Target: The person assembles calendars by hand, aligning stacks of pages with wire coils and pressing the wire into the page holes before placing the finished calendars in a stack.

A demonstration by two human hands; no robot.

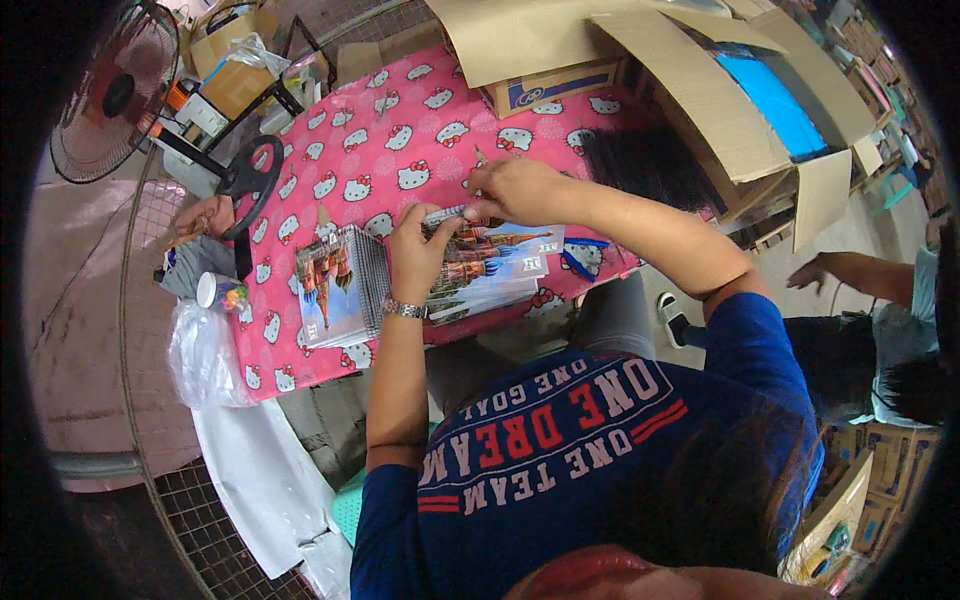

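Pink-covered desk (320, 150), and mid-frame the left hand (417, 250) and right hand (525, 190) curl close together at the upper edge of stacked notebooks (500, 262); whether they're pinching, you can't tell! Another notebook pile (340, 285) sits just left.

Free rm over pink cloth (345, 135) ahead of hands (418, 255); bklt stack (335, 285) blocks L, open ctn (690, 100) far R.

bright middle, black curved fisheye rim
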